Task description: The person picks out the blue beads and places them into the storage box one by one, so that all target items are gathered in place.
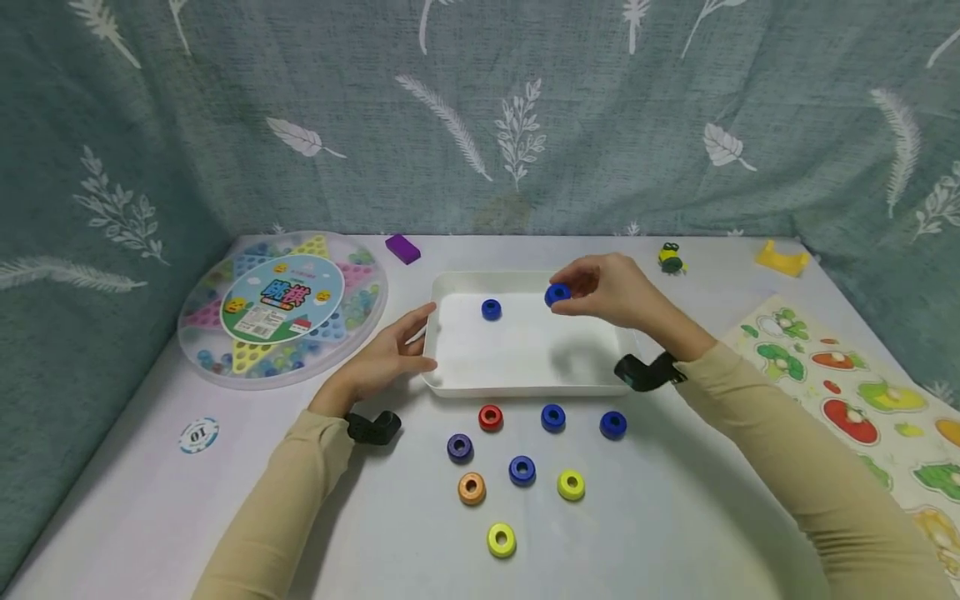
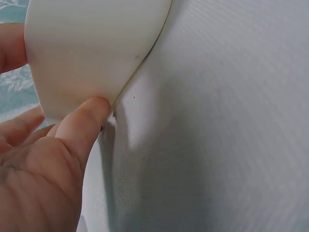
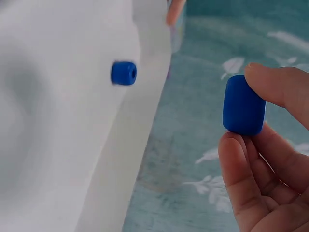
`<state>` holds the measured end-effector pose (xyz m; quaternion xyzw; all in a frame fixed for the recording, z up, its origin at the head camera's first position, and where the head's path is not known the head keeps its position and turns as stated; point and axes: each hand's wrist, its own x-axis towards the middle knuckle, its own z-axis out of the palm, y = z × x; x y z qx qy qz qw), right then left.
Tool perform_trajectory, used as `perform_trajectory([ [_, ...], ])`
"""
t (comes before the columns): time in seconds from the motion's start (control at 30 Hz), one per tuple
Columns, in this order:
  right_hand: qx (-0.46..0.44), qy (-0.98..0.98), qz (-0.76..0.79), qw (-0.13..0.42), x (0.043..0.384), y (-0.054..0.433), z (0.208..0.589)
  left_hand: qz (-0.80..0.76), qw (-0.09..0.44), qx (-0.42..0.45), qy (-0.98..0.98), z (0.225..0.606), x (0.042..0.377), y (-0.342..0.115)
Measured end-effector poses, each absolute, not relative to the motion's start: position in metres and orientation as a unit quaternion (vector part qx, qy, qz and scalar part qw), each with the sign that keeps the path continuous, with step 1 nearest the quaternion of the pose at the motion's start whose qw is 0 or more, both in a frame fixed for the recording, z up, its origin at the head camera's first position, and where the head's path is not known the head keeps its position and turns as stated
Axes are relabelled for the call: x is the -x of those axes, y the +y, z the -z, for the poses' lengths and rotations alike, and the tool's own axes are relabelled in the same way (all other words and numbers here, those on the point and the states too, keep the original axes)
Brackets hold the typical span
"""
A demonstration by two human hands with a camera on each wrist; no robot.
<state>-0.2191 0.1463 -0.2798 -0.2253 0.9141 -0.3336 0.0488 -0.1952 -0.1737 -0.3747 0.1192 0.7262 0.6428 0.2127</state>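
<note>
My right hand (image 1: 611, 292) pinches a blue bead (image 3: 244, 105) between thumb and fingertips, held above the right part of a shallow white tray (image 1: 525, 367). Another blue bead (image 1: 491, 310) lies inside the tray, left of the middle and towards the back; the right wrist view shows its hole from the side. At the tray's left end my left hand (image 1: 386, 358) grips the wall. In the left wrist view its thumb (image 2: 89, 116) presses low on the outer side, while a finger (image 2: 12, 48) reaches the opposite edge.
In front of the tray lie several loose beads, among them a red bead (image 1: 491, 418), an orange bead (image 1: 472, 488) and a yellow bead (image 1: 501, 540). A round board game (image 1: 360, 358) sits left, vegetable-picture sheet (image 1: 810, 367) right. Behind are a purple block (image 1: 402, 248) and small toy (image 1: 671, 258).
</note>
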Motion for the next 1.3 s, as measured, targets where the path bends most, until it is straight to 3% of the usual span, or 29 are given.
perform_trajectory([
  [0.33, 0.179, 0.912, 0.349, 0.118, 0.275, 0.114, 0.321, -0.64, 0.211, -0.123, 0.729, 0.375, 0.195, -0.174],
  [1.0, 0.156, 0.927, 0.317, 0.127, 0.279, 0.11, 0.35, -0.657, 0.21, -0.123, 0.714, 0.375, 0.194, -0.173],
  [1.3, 0.155, 0.917, 0.35, 0.111, 0.259, 0.132, 0.317, -0.645, 0.207, -0.117, 0.726, 0.374, 0.193, -0.172],
])
